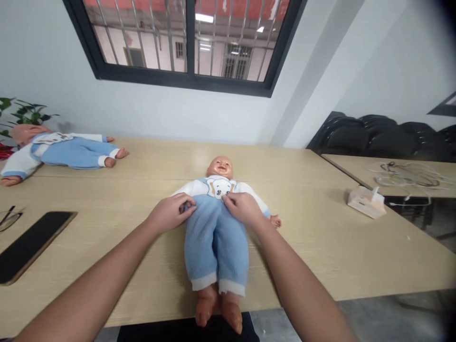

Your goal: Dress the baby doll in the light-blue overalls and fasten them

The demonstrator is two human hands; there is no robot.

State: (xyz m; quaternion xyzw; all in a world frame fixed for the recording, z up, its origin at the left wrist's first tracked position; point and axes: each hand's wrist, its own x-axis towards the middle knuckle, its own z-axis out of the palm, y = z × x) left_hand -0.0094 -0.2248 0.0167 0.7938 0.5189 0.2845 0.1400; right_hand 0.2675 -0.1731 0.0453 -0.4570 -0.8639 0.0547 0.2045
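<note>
A baby doll (216, 237) in blue trousers and a white top with an animal-face bib lies on its back on the wooden table, its feet over the near edge. My left hand (174, 211) is at the doll's side by the waist of the trousers, fingers curled, with a gap between thumb and forefinger. At the lower edge of the bib (220, 186), my right hand (242, 207) has thumb and forefinger pinched together; what is between them is too small to make out.
A second doll (76, 151) lies at the back left beside a plant (28, 114). Nearer are a black phone (33, 244) and glasses (9, 218). A tissue pack (366, 202) is at the right; cables (409, 175) lie on another table, with black chairs (388, 137) behind.
</note>
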